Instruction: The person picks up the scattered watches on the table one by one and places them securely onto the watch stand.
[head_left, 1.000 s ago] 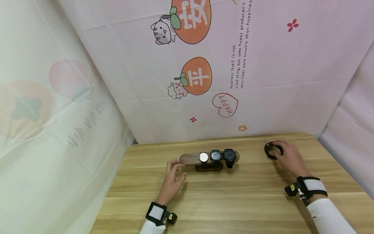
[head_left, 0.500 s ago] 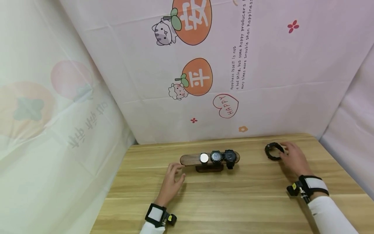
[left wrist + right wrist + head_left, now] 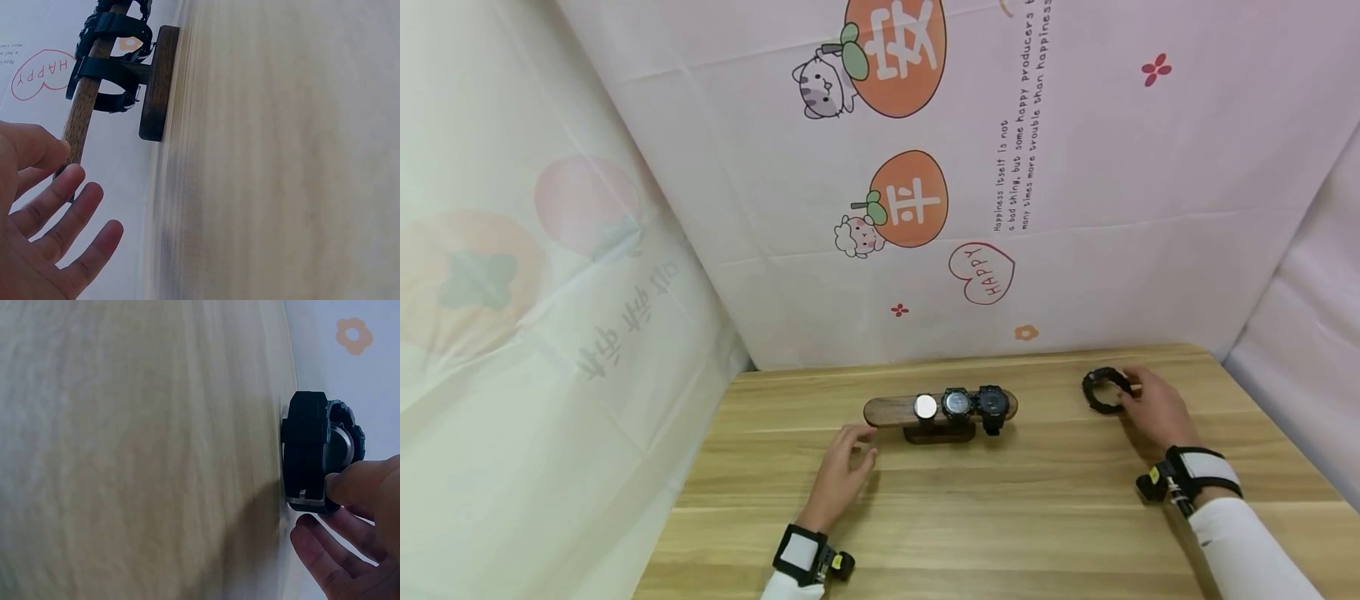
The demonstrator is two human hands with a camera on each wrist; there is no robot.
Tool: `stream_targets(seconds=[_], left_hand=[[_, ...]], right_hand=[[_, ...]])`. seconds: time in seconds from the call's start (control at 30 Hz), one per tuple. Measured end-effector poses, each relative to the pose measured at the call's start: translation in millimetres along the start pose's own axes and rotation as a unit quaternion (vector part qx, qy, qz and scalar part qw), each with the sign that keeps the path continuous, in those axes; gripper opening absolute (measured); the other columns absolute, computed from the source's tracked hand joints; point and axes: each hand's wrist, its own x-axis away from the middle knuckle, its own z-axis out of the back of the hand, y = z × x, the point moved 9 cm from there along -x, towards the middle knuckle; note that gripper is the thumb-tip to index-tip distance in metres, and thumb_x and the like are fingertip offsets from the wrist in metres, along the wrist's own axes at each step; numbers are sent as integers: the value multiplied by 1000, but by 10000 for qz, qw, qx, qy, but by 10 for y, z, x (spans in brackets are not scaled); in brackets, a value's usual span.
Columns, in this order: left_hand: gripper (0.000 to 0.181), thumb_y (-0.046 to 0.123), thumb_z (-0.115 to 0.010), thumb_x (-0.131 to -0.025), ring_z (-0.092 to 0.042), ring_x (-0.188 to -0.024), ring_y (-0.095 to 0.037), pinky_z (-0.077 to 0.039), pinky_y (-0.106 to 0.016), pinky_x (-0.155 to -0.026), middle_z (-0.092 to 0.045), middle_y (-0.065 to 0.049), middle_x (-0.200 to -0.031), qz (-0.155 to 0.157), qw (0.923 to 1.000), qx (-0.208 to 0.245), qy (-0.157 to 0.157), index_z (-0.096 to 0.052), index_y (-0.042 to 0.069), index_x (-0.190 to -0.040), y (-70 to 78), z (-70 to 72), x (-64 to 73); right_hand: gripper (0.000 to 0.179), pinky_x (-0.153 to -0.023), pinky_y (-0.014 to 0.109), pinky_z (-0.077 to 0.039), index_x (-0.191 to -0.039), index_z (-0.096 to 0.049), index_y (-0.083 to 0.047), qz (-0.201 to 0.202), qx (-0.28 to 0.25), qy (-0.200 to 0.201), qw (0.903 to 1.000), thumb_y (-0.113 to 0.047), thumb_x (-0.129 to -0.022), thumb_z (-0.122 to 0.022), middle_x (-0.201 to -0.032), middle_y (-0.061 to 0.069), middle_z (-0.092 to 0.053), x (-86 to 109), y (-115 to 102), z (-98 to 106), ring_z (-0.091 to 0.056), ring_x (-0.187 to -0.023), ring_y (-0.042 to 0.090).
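Four wristwatches would be too exact; several are here. A black wristwatch [image 3: 1105,390] rests on its side at the table's far right, its strap closed in a ring. My right hand [image 3: 1157,410] pinches the ring's right side between thumb [image 3: 356,484] and fingers. On a wooden watch stand [image 3: 889,410] sit a pale-faced watch [image 3: 926,407], a dark green-black watch [image 3: 957,403] and a black watch [image 3: 993,402]. My left hand [image 3: 839,477], fingers loosely bent, is at the stand's left end. Whether its fingertips touch the bar I cannot tell.
The wood-grain table [image 3: 970,517] ends at a printed white cloth [image 3: 790,308] behind it. More cloth hangs at the left and right sides. The stand's dark base [image 3: 159,84] rests on the table.
My right hand has shifted from over the black watch's ring to its right side. The watch stays nearly in place. My left hand is almost still.
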Motion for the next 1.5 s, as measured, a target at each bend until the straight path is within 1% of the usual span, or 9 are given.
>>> stream_targets(seconds=[0.07, 0.2, 0.37, 0.6, 0.77, 0.93, 1.07, 1.23, 1.5], left_hand=[[34, 2, -72, -100, -67, -119, -25, -61, -45, -98, -70, -13, -127, -5, 10000, 22, -6, -67, 9, -132, 5, -3, 4], [34, 1, -72, -100, -68, -117, -23, -61, -44, -97, -71, -10, -125, 19, 10000, 70, -24, -67, 12, -132, 15, -8, 7], [33, 0, -71, -100, -69, -113, -22, -62, -43, -94, -71, -6, -121, -5, 9999, 145, -37, -68, 11, -131, 47, -12, 6], [35, -2, -70, -100, -70, -110, -21, -62, -37, -92, -72, -4, -118, 1, 9999, 144, -46, -68, 12, -132, 60, -17, 17], [36, -4, -69, -99, -70, -108, -22, -63, -36, -91, -72, -5, -117, -29, 9999, 145, -73, -67, 10, -132, 63, -20, 17], [35, -3, -69, -100, -71, -107, -21, -63, -37, -91, -72, -5, -118, 25, 9998, 125, -140, -67, 10, -133, 51, -34, 14], [34, -3, -69, -100, -72, -105, -22, -63, -39, -90, -72, -6, -117, 53, 9997, 125, -180, -67, 7, -133, 50, -44, 14], [34, -3, -69, -100, -72, -105, -22, -63, -36, -89, -73, -7, -117, 68, 9997, 139, -208, -67, 8, -132, 53, -52, 10], [32, -3, -68, -101, -72, -105, -21, -62, -32, -90, -72, -8, -118, 80, 9994, 207, -274, -66, 4, -132, 40, -70, 22]], right_hand=[[52, -90, 71, -52, -144, -46, 18, -25, 29, 42, 10000, -5, -102, -63, -134, 46, -55, -4, 14, -3, -62, -112, 60], [51, -85, 68, -55, -142, -47, 19, -32, 82, 91, 9999, -4, -101, -65, -125, 44, -60, -4, 26, -3, -65, -107, 58], [46, -80, 65, -56, -136, -52, 21, 38, 125, 125, 9998, -5, -100, -65, -113, 41, -65, 7, 14, 12, -67, -99, 55], [42, -76, 61, -56, -130, -58, 22, -89, 245, 105, 9996, -7, -100, -63, -109, 39, -67, 19, 26, 10, -67, -95, 51], [39, -72, 57, -55, -124, -61, 22, -92, 303, 152, 9994, -6, -98, -63, -104, 38, -67, 33, 15, 18, -66, -89, 47], [37, -73, 59, -55, -122, -62, 22, -124, 313, 184, 9993, -6, -99, -63, -104, 38, -67, 38, 27, 18, -66, -90, 49], [35, -75, 61, -55, -121, -63, 20, -182, 320, 217, 9991, -8, -100, -62, -108, 39, -68, 31, 47, 16, -67, -93, 53], [35, -76, 62, -55, -123, -63, 18, -326, 287, 174, 9989, -10, -102, -61, -115, 41, -67, 36, 63, 15, -66, -98, 56], [36, -72, 57, -57, -125, -62, 18, -366, 225, 153, 9990, -12, -104, -60, -115, 39, -68, 56, 69, 14, -69, -94, 51]])
